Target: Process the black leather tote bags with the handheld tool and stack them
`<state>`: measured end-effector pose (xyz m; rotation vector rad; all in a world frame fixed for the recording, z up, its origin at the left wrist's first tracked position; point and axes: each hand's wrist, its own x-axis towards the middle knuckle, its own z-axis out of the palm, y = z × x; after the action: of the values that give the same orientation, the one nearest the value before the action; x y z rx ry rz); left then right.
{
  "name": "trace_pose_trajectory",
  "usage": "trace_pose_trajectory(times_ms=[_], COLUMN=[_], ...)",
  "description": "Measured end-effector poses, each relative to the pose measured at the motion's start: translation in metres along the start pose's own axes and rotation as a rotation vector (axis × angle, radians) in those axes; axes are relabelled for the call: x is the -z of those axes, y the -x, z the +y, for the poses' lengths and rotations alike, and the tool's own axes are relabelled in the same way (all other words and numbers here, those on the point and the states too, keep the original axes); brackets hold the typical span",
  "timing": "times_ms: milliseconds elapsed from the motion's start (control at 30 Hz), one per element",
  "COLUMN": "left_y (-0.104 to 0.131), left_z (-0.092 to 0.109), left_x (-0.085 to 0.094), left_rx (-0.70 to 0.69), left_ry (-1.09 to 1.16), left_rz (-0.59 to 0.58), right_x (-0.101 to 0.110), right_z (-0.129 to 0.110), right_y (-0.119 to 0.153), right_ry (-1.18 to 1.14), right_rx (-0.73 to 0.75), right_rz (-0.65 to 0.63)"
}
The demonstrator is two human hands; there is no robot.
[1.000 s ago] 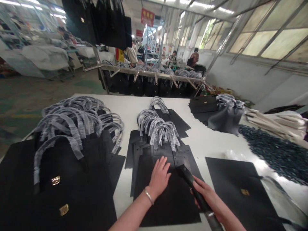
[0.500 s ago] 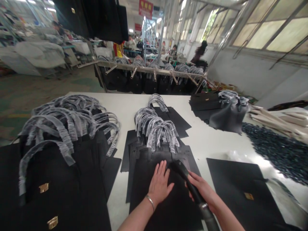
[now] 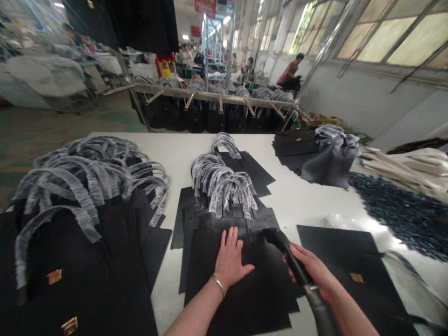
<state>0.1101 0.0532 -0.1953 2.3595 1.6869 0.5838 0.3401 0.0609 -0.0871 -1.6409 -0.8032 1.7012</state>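
At left, a broad pile of black bags [image 3: 115,261] with wrapped handles [image 3: 66,186] lies on the white table [image 3: 287,200]; two gold clasps [image 3: 55,276] [image 3: 69,325] show on black surfaces there. Compared with the preceding frame, this pile sits farther left in the view. At centre, the top black bag [image 3: 206,261] lies flat on an overlapping stack, its plastic-wrapped handles [image 3: 233,191] toward the far side; its lower edge, cut off half a second earlier, is now visible. The left hand [image 3: 229,263], with a bracelet [image 3: 217,285] at the wrist, rests open on this bag, fingers extended and thumb spread. To its right, the right hand [image 3: 310,263] is closed around a black wand [image 3: 297,268]. The wand's head, previously near the left fingertips, now lies farther right, at the bag's upper right part; whether it touches the surface cannot be told. Farther right, a separate bag [image 3: 341,247] lies flat with a gold plate [image 3: 356,277], beside a heap of small dark pieces [image 3: 399,212].
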Motion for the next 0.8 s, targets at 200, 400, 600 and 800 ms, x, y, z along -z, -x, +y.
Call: trace_pose_trajectory(times_ms=[200,400,600,800], left_y=[0.000,-0.001,-0.002,0.001], left_z=[0.000,-0.001,-0.001,-0.002], left_x=[-0.004,-0.002,-0.006,-0.006], left_rx=[-0.006,-0.008,-0.012,-0.020], left_ry=[-0.025,-0.016,-0.018,-0.003], left_rz=[-0.003,-0.010,-0.018,-0.044], right_x=[0.010,0.013,0.012,0.016], right_z=[0.005,0.005,0.005,0.001], right_y=[-0.018,-0.025,-0.035,-0.044], right_ry=[-0.011,-0.031,-0.063,-0.059], right_rx=[-0.035,-0.034,-0.014,-0.013], right_rz=[-0.055,-0.079,-0.046,-0.052])
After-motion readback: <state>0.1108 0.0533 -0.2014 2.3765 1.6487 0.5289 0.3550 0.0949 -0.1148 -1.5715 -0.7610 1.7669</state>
